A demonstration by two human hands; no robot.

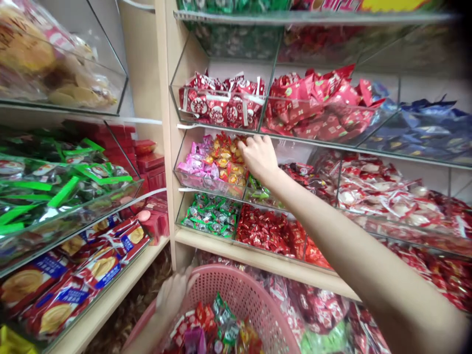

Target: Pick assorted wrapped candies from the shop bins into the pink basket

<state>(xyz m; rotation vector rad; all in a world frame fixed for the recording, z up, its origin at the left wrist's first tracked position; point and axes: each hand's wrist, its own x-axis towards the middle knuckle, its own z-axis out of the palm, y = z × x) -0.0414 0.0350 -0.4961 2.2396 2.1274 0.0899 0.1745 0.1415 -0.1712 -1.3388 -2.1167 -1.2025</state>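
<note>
A person is standing at wooden shop shelving lined with clear acrylic bins of wrapped sweets, the left hand apparently gripping the rim of a pink plastic mesh basket (mixed sweets lie inside). The right hand is reaching into one bin, its fingertips touching gold-wrapped candies; whether it is grasping any cannot be told.
</note>
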